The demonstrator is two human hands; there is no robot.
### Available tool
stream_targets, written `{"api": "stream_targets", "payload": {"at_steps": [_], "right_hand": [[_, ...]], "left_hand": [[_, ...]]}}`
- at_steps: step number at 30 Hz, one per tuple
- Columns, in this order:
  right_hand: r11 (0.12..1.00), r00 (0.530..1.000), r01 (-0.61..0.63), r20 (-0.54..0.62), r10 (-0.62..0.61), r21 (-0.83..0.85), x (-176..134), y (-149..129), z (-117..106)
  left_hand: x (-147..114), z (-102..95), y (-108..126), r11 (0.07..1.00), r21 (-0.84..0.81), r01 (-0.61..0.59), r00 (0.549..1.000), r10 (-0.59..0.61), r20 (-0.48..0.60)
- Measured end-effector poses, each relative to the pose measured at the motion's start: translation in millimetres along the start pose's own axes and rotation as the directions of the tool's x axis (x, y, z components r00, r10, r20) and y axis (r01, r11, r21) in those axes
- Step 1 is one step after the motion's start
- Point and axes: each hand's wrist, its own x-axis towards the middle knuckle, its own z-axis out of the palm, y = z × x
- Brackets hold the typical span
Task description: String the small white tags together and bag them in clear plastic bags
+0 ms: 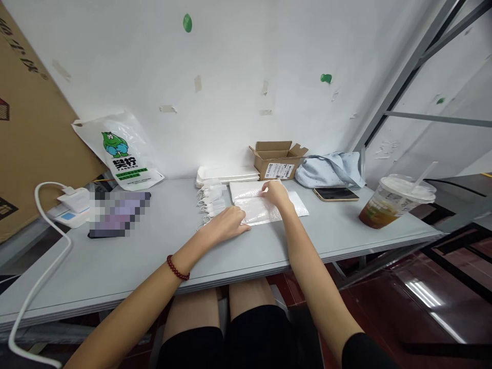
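A shiny white bubble bag (257, 209) lies flat on the grey table, with more white bags partly under or beside it. My right hand (275, 193) is over its upper part, fingertips pinched together at the upper fold. Curled fingers of my left hand (229, 223) press on the bag's lower left corner, the thumb stretched along its near edge. Just left of the bag, several small white pieces with thin loops (210, 199) lie in an overlapping row; my left hand hides part of them. Behind is a stack of flat white packs (226, 174).
An open cardboard box (279, 160) stands by the wall, beside a light blue cloth bag (328, 170). A phone (336, 194) and a plastic drink cup (395, 202) are at right. At left are a printed plastic bag (125, 151), a pixelated flat device (121, 215) and a white charger (75, 200).
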Motion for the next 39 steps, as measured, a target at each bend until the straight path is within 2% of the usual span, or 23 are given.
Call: {"api": "stream_targets", "payload": {"at_steps": [4, 12, 17, 24, 27, 30, 32, 35, 39], "right_hand": [[0.999, 0.999, -0.021, -0.041, 0.020, -0.036, 0, -1, 1], [0.999, 0.997, -0.032, -0.066, 0.032, 0.003, -2, -2, -5], [0.994, 0.992, -0.106, -0.074, 0.106, 0.005, -1, 7, -10], [0.976, 0.976, -0.216, -0.017, 0.216, 0.015, -2, 10, -6], [0.962, 0.962, -0.272, 0.015, 0.271, 0.021, -3, 8, -4], [0.955, 0.955, -0.296, -0.013, 0.297, 0.017, -3, 6, -4], [0.956, 0.955, -0.294, -0.030, 0.294, 0.028, -2, 6, -5], [0.959, 0.960, -0.274, -0.038, 0.278, 0.077, -3, 8, -5], [0.960, 0.962, -0.264, -0.040, 0.269, 0.095, -3, 7, -5]], "left_hand": [[0, -0.4, 1, 1.000, -0.012, 0.023, 1.000, -0.023, -0.002], [-1, 0.1, 7, 0.998, 0.001, 0.065, 0.998, -0.065, -0.010], [-1, -1.6, 12, 0.992, 0.049, 0.116, 0.993, -0.115, -0.019], [-3, -5.0, 15, 0.986, 0.101, 0.136, 0.991, -0.135, -0.016], [-2, -3.6, 16, 0.980, 0.172, 0.097, 0.994, -0.086, -0.069], [1, 2.5, 14, 0.973, 0.229, -0.037, 0.985, 0.074, -0.154], [4, 8.6, 11, 0.968, 0.223, -0.119, 0.973, 0.158, -0.167], [7, 16.5, 8, 0.973, 0.179, -0.149, 0.976, 0.174, -0.135], [10, 19.8, 10, 0.979, 0.179, -0.102, 0.986, 0.122, -0.109]]}}
